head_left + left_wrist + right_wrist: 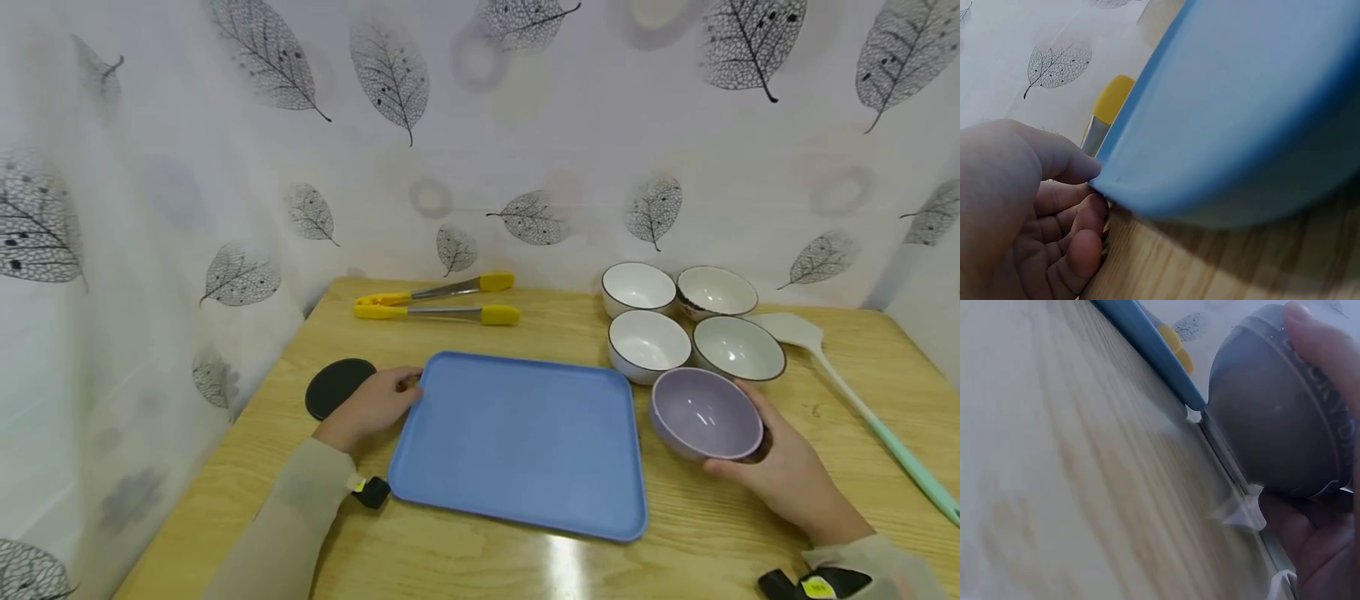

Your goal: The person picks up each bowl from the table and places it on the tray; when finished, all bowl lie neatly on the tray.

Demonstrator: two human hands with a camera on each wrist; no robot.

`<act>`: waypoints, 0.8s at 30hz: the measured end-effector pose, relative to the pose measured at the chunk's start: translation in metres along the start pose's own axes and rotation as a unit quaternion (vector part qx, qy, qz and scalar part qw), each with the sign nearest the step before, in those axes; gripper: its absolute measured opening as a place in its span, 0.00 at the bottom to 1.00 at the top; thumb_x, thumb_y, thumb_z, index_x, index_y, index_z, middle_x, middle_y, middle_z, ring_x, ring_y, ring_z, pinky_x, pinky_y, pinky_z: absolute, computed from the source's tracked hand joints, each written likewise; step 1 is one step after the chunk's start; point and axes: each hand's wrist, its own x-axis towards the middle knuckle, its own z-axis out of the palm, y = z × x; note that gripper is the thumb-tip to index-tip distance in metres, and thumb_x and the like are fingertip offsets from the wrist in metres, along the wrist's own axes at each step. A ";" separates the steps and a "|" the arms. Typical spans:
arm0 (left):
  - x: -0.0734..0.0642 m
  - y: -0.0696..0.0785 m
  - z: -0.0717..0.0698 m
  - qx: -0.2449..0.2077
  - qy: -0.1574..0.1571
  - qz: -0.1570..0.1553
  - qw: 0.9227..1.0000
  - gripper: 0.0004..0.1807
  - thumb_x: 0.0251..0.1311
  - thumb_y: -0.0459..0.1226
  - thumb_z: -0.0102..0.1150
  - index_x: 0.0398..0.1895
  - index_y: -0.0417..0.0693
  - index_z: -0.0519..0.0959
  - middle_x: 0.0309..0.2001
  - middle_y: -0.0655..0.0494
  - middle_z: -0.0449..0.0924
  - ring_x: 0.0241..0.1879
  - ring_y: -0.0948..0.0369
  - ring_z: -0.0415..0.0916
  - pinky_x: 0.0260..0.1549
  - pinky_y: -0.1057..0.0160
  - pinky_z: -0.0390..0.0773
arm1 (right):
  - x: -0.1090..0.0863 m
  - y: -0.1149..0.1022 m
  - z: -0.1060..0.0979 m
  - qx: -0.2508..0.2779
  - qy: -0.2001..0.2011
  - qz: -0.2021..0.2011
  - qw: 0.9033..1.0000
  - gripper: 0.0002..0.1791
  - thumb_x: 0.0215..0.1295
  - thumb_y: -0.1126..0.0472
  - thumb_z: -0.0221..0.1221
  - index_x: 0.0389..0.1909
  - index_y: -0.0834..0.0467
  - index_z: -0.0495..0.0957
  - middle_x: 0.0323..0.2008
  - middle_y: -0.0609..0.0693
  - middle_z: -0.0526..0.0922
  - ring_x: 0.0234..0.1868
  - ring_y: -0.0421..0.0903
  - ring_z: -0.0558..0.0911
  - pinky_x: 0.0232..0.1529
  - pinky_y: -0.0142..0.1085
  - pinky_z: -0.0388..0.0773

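A blue rectangular tray (525, 442) lies in the middle of the wooden table. My left hand (380, 397) pinches its left rim; in the left wrist view the thumb (1079, 165) is on top of the tray edge and curled fingers are below. On the right, my right hand (787, 467) grips a purple bowl (705, 412), thumb at the near side and fingers around the far right side. The bowl is upright, just right of the tray. Raised lettering shows on the outside of the bowl (1272, 406) in the right wrist view.
Several white bowls (648, 342) with dark rims stand close behind the purple bowl. A spatula with a green handle (892, 442) lies at the right. Yellow-tipped tongs (450, 314) lie behind the tray, and a black round disc (333, 387) is beside my left hand. A leaf-print curtain (480, 150) backs the table.
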 end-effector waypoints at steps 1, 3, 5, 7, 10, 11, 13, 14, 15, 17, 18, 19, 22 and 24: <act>-0.001 0.000 0.000 -0.004 -0.001 0.001 1.000 0.27 0.74 0.45 0.50 0.72 0.47 0.69 0.47 0.55 0.77 0.45 0.56 0.71 0.47 0.55 0.70 | 0.000 -0.001 0.001 0.003 0.002 -0.003 1.000 0.70 0.41 0.60 0.81 0.82 0.47 0.45 0.67 0.77 0.62 0.64 0.76 0.61 0.60 0.76 0.51; -0.002 0.001 0.000 -0.006 -0.004 0.006 1.000 0.26 0.74 0.44 0.50 0.72 0.47 0.69 0.44 0.54 0.76 0.44 0.56 0.71 0.46 0.55 0.70 | 0.000 -0.004 0.004 0.006 0.003 -0.009 1.000 0.69 0.42 0.61 0.80 0.82 0.47 0.46 0.67 0.76 0.62 0.63 0.75 0.62 0.60 0.74 0.52; -0.003 0.002 -0.001 -0.009 -0.010 0.010 1.000 0.26 0.74 0.43 0.50 0.72 0.46 0.69 0.42 0.54 0.75 0.43 0.57 0.71 0.44 0.55 0.69 | 0.000 -0.008 0.006 0.013 0.005 -0.017 1.000 0.68 0.41 0.62 0.80 0.81 0.46 0.47 0.67 0.75 0.63 0.62 0.73 0.62 0.60 0.73 0.52; -0.004 0.004 -0.002 -0.013 -0.019 0.013 1.000 0.26 0.74 0.43 0.51 0.72 0.46 0.69 0.40 0.54 0.75 0.42 0.57 0.71 0.43 0.55 0.68 | 0.000 -0.013 0.007 0.020 0.003 -0.020 1.000 0.68 0.42 0.63 0.80 0.81 0.45 0.47 0.67 0.74 0.64 0.62 0.70 0.63 0.63 0.70 0.52; -0.005 0.003 -0.004 -0.010 -0.028 0.017 0.999 0.26 0.73 0.43 0.51 0.72 0.46 0.69 0.39 0.54 0.74 0.42 0.57 0.71 0.43 0.56 0.68 | -0.002 -0.020 0.011 0.028 0.006 -0.025 0.999 0.67 0.42 0.65 0.80 0.81 0.44 0.48 0.67 0.71 0.65 0.64 0.49 0.65 0.70 0.46 0.55; -0.005 0.004 -0.004 -0.011 -0.030 0.019 0.999 0.26 0.73 0.43 0.51 0.72 0.46 0.69 0.39 0.54 0.75 0.42 0.57 0.71 0.43 0.56 0.68 | -0.002 -0.022 0.012 0.034 0.008 -0.025 0.999 0.67 0.42 0.66 0.79 0.81 0.44 0.49 0.67 0.68 0.66 0.63 0.42 0.65 0.68 0.36 0.56; -0.004 0.004 -0.005 -0.011 -0.032 0.021 0.999 0.26 0.73 0.43 0.51 0.72 0.46 0.68 0.40 0.54 0.75 0.43 0.57 0.71 0.43 0.56 0.69 | -0.002 -0.028 0.014 0.041 0.014 -0.037 0.998 0.66 0.42 0.67 0.79 0.81 0.45 0.51 0.66 0.60 0.68 0.58 0.30 0.64 0.58 0.21 0.56; -0.003 0.004 -0.006 -0.012 -0.032 0.021 0.999 0.26 0.73 0.43 0.51 0.72 0.46 0.68 0.40 0.55 0.75 0.43 0.57 0.71 0.44 0.56 0.69 | -0.001 -0.031 0.015 0.047 0.016 -0.047 0.998 0.66 0.41 0.68 0.79 0.80 0.46 0.52 0.66 0.54 0.68 0.56 0.26 0.63 0.54 0.17 0.57; -0.003 0.004 -0.006 -0.013 -0.032 0.022 0.999 0.27 0.73 0.43 0.51 0.72 0.46 0.68 0.40 0.55 0.75 0.44 0.57 0.71 0.44 0.56 0.69 | 0.000 -0.035 0.015 0.055 0.016 -0.059 0.997 0.66 0.40 0.70 0.79 0.80 0.48 0.53 0.64 0.49 0.69 0.56 0.26 0.64 0.52 0.15 0.58; -0.002 0.004 -0.006 -0.016 -0.032 0.022 0.999 0.27 0.73 0.42 0.51 0.72 0.46 0.68 0.40 0.54 0.74 0.44 0.57 0.71 0.44 0.55 0.69 | 0.002 -0.043 0.018 0.067 0.014 -0.080 0.994 0.66 0.38 0.72 0.79 0.80 0.51 0.54 0.62 0.39 0.68 0.56 0.26 0.66 0.51 0.14 0.62; -0.002 0.004 -0.006 -0.017 -0.033 0.021 0.999 0.26 0.73 0.42 0.51 0.72 0.46 0.68 0.40 0.54 0.74 0.44 0.57 0.71 0.44 0.55 0.68 | 0.004 -0.047 0.019 0.073 0.010 -0.093 0.993 0.66 0.37 0.73 0.79 0.79 0.53 0.54 0.62 0.36 0.67 0.56 0.27 0.67 0.51 0.14 0.65; -0.001 0.003 -0.006 -0.018 -0.034 0.021 0.999 0.26 0.74 0.42 0.50 0.72 0.46 0.68 0.39 0.54 0.74 0.43 0.57 0.71 0.44 0.55 0.68 | 0.005 -0.051 0.020 0.081 0.005 -0.099 0.992 0.66 0.37 0.73 0.79 0.79 0.54 0.54 0.62 0.34 0.66 0.56 0.28 0.68 0.50 0.15 0.67; -0.002 0.003 -0.005 -0.016 -0.032 0.017 0.999 0.26 0.74 0.42 0.50 0.72 0.46 0.68 0.41 0.54 0.74 0.45 0.56 0.71 0.45 0.55 0.68 | 0.010 -0.063 0.026 0.107 -0.018 -0.111 0.988 0.65 0.38 0.75 0.78 0.79 0.56 0.52 0.64 0.38 0.66 0.56 0.30 0.70 0.49 0.17 0.72; -0.004 0.002 -0.004 -0.017 -0.029 0.015 0.999 0.27 0.74 0.43 0.51 0.73 0.46 0.67 0.45 0.54 0.76 0.47 0.56 0.70 0.48 0.54 0.69 | 0.013 -0.070 0.030 0.123 -0.034 -0.115 0.985 0.64 0.40 0.75 0.77 0.79 0.56 0.52 0.65 0.44 0.67 0.56 0.31 0.72 0.49 0.19 0.74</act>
